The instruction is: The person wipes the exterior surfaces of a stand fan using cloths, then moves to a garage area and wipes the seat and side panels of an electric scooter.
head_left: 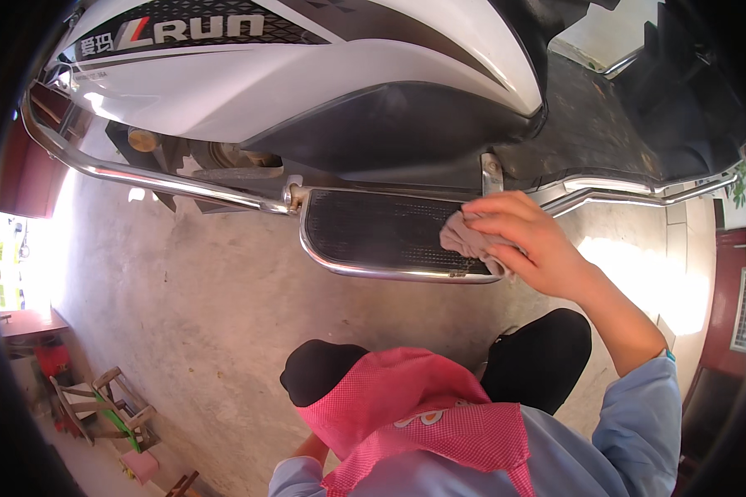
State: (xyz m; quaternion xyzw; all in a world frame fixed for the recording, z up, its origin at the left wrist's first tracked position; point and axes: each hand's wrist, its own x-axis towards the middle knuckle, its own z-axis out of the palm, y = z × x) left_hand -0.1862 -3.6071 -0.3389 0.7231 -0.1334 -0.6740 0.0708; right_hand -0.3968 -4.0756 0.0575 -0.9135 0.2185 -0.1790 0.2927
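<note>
The right hand (529, 240) is closed on a grey cloth (466, 240), pressing it on the scooter's footrest (373, 236); the left hand seems hidden.

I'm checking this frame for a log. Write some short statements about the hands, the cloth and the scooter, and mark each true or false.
1. The right hand presses a cloth on the footrest. True.
2. The cloth is bright blue. False: it is a pale grey-beige.
3. The footrest has a dark mat inside a shiny metal rim. True.
4. The left hand grips the chrome bar. False: no hand is on the bar; only a bit of the left arm shows at the lower edge, near the pink apron.
5. The scooter has white body panels. True.
6. The scooter stands on grass. False: the floor is bare concrete.
</note>
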